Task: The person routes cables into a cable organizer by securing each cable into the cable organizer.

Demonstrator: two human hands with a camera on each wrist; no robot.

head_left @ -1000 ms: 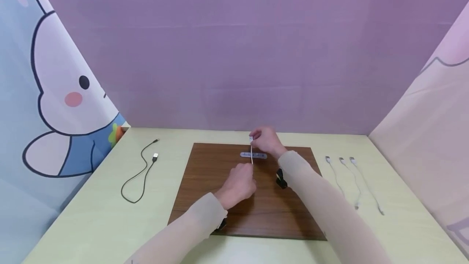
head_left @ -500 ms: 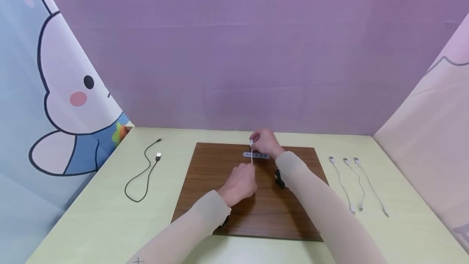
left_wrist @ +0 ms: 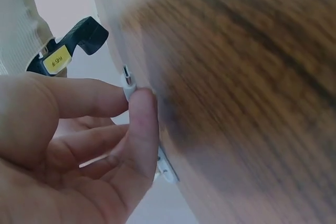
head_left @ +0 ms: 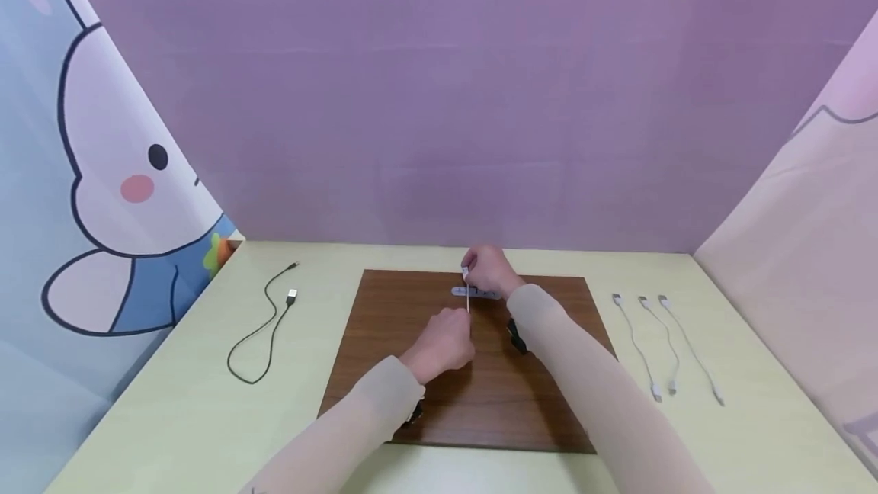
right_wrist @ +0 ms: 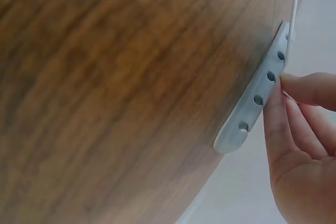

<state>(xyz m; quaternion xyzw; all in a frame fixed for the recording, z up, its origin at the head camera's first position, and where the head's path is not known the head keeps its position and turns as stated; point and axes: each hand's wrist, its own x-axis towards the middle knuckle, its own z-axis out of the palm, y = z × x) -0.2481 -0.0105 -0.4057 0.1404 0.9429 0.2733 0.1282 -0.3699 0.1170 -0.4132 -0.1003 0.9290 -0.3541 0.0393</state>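
A white USB cable (head_left: 469, 299) is stretched between my two hands and crosses over a pale grey cable organizer (right_wrist: 252, 98) with a row of slots. In the left wrist view, my left hand (left_wrist: 94, 135) pinches the cable's small plug (left_wrist: 127, 81) between thumb and index finger, its metal tip sticking out. Farther back, my right hand (head_left: 488, 268) pinches the other end near the larger USB plug (head_left: 465, 273). Seen from the right wrist, the cable runs right along the organizer's slotted side, with thumb and fingertips close to the slots.
The organizer lies near the back edge of a brown wooden board (head_left: 398, 311) on a pale yellow table (head_left: 185, 418). To the left is a black USB cable (head_left: 236, 349). Three white cables (head_left: 668, 334) lie to the right. A purple curtain (head_left: 439, 97) stands behind.
My right hand has come slightly left and nearer to me, lowering the larger plug toward the organizer. The cable has shifted a little left over it. My left hand keeps its pinch.
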